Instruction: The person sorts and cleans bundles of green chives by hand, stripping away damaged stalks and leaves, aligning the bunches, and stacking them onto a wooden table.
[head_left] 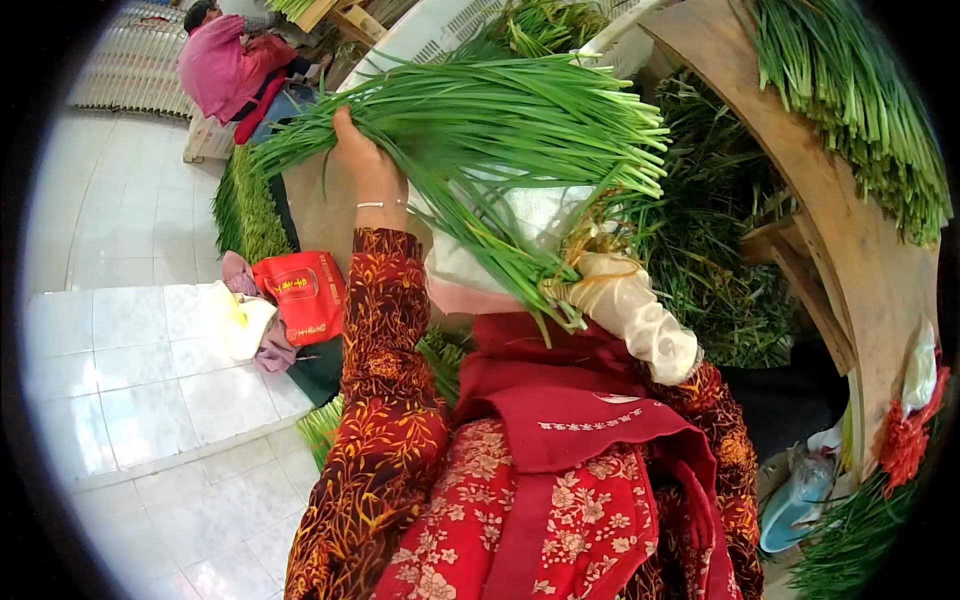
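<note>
A large bunch of green garlic chives (480, 115) lies across my left hand (370, 165), its pale cut stems pointing right. The left fingers are wrapped round the leafy part, mostly hidden under the leaves. A few chives (490, 245) hang lower, their cut ends reaching my right hand (598, 268), which is beneath the stem ends. A whitish, crinkled sleeve covers the right forearm. Yellowed, withered leaves (600, 225) hang about the right hand, and its fingers are hidden. A white cloth (510, 215) lies under the bunch, over my lap.
To the right, a curved wooden board (740, 75) carries more chives (860, 110). Below it lies a dark heap of discarded leaves (720, 240). A red bag (302, 295) rests on the tiled ledge at left. A co-worker in pink (225, 70) sits at upper left.
</note>
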